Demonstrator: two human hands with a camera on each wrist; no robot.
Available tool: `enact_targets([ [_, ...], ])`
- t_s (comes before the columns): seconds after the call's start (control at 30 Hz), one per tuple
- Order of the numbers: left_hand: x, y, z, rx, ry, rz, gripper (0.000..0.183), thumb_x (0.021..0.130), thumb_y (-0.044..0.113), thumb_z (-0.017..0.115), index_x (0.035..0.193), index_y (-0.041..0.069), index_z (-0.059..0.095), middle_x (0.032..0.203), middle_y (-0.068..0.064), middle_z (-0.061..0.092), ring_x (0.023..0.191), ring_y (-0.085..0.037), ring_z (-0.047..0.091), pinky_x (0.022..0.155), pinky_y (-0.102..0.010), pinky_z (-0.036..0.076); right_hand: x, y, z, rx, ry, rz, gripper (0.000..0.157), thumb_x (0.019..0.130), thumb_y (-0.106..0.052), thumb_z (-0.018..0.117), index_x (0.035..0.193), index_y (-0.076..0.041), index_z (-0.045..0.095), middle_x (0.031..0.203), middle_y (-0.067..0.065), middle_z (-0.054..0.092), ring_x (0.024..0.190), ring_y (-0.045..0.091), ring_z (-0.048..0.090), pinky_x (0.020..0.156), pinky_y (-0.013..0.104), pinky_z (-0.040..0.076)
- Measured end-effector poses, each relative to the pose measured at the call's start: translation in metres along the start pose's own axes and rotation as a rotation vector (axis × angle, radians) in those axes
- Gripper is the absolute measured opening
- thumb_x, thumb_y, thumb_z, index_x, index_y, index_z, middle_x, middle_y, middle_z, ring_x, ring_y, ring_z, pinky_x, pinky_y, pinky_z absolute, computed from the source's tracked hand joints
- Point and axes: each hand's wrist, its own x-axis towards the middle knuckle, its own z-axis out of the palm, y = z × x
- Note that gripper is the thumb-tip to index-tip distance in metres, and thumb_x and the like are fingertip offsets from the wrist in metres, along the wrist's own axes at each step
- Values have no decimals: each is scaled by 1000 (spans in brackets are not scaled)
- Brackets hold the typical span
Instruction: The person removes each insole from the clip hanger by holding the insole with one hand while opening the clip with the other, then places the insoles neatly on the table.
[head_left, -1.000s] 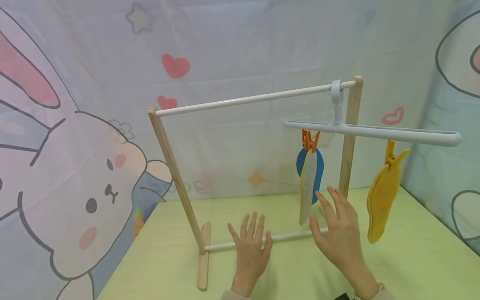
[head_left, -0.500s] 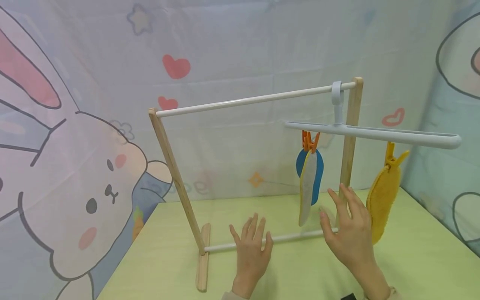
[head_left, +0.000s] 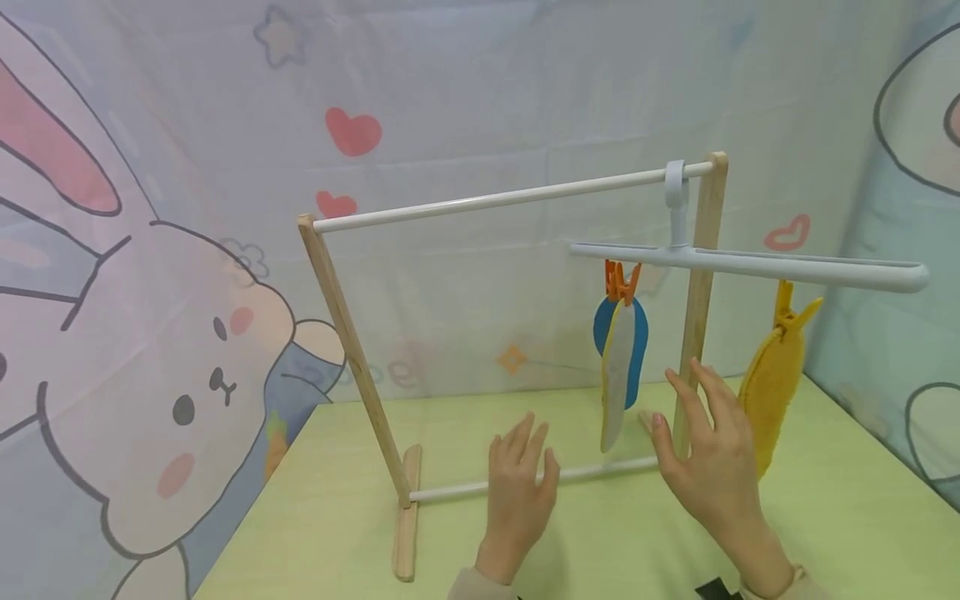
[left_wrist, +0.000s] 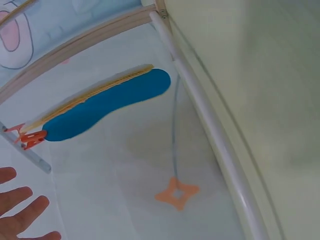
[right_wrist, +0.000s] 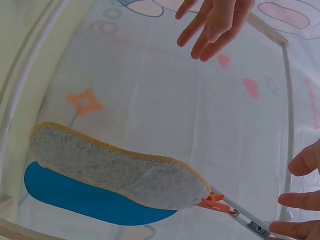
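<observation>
My left hand (head_left: 517, 492), fingers apart and holding nothing, hovers over the table in front of the rack's white lower bar (head_left: 600, 472). My right hand (head_left: 712, 467) has its fingers spread and holds nothing; it partly covers a yellow insole (head_left: 776, 383), and whether it touches it I cannot tell. That insole hangs by a yellow clip (head_left: 785, 317). Between the hands hang a grey insole with a yellow edge (right_wrist: 115, 165) and a blue insole (left_wrist: 110, 105), both at orange clips (head_left: 621, 282). All hang from a light grey hanger (head_left: 750, 264) hooked on the rack's upper bar.
The rack has wooden posts (head_left: 352, 358), a white upper bar (head_left: 487, 201) and a wooden foot (head_left: 406, 533) on the pale green table (head_left: 300, 500). Behind it hangs a curtain (head_left: 480, 317) printed with a rabbit and hearts. The hanger's near end juts out toward the right.
My right hand has moved right, away from the grey and blue insoles and in front of the yellow one. The left hand has shifted slightly right, its fingers closer together.
</observation>
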Motion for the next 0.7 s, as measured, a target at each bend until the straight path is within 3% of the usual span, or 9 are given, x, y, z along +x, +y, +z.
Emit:
enact_targets([
  [0.27, 10, 5, -6, -151, 11, -32, 30, 80, 6, 60, 110, 2, 61, 115, -16, 62, 102, -26, 60, 84, -37, 51, 6, -7, -4, 11, 31, -49, 48, 85, -34, 43, 119, -2, 55, 128, 24, 47, 115, 41, 44, 91, 55, 37],
  [0.5, 15, 9, -11, -269, -28, -88, 28, 84, 5, 57, 112, 1, 60, 116, -15, 61, 107, -25, 58, 87, -35, 50, 12, -12, -13, 11, 41, -56, 51, 87, -39, 40, 119, -3, 56, 129, 22, 47, 116, 39, 43, 90, 53, 38],
  [0.7, 22, 12, -14, -337, -37, -87, 27, 86, 6, 56, 112, 1, 60, 114, -13, 62, 106, -23, 59, 87, -33, 50, 16, -15, -20, 9, 96, -68, 54, 88, -45, 37, 118, -4, 57, 127, 20, 50, 113, 39, 46, 78, 52, 42],
])
